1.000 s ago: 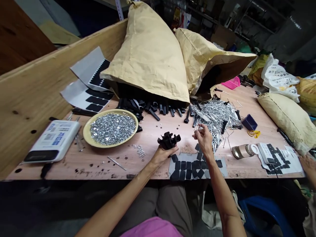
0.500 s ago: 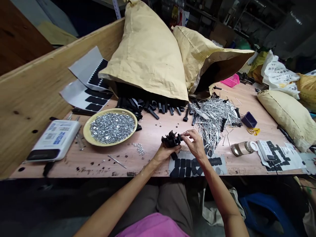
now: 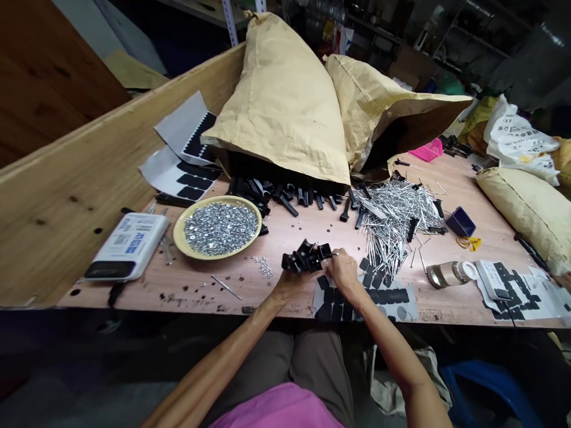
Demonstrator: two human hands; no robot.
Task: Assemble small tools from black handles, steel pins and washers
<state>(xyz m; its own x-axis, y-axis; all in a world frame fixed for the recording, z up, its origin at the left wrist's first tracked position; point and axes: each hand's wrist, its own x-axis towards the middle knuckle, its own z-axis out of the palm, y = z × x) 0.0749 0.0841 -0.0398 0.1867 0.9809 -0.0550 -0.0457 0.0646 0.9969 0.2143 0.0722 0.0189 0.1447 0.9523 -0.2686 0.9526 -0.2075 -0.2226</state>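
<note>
My left hand [image 3: 289, 286] is wrapped round a cluster of several black plastic parts [image 3: 304, 259] with curved, clip-like ends. Against the right side of that cluster, my right hand [image 3: 342, 270] is closed with its fingers bent, gripping one of the black parts; its fingertips are partly hidden. A small bright metal tip shows by its knuckles. Below both hands lies a sheet of black adhesive pads [image 3: 384, 295]. A heap of thin metal pins [image 3: 392, 220] lies beyond my right hand, and small loose washers [image 3: 263, 267] are left of my left hand.
A yellow bowl of washers [image 3: 178, 238] stands left, beside a white boxy device [image 3: 134, 238]. Large tan sacks [image 3: 285, 107] stand behind, black parts [image 3: 303, 196] spilling out. At right are a jar [image 3: 446, 274], a dark blue box [image 3: 461, 221] and another person's hand [image 3: 564, 280].
The view has shifted, so the table things appear further right. The black cluster has turned in my left hand. My right hand has closed in, its fingers curling against the parts.
</note>
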